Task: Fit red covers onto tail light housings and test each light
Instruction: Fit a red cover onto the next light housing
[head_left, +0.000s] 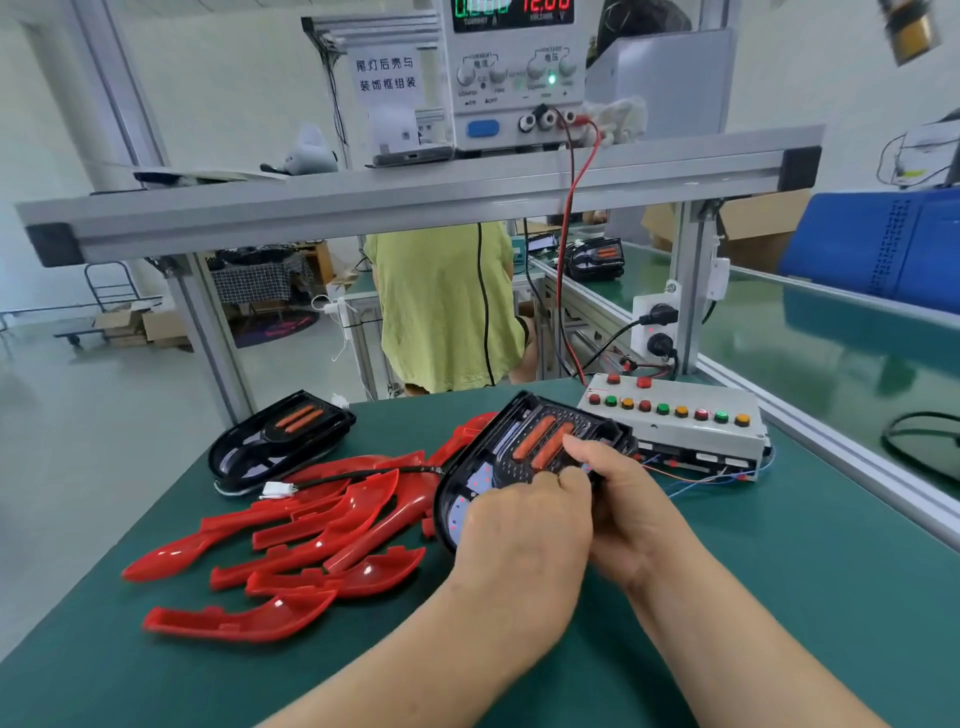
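One black housing (511, 470) is gripped by the left hand (519, 530) and the right hand (631, 501), tilted above the table (779, 597), no red cover seen on it — the covers (332, 525) lie piled beside it, so fitting and testing are judged mostly undone.

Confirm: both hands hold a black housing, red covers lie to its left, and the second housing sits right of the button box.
Wrong. The head view shows the second housing at far left, behind the red covers, not right of the button box. The left hand and right hand do hold the other housing.
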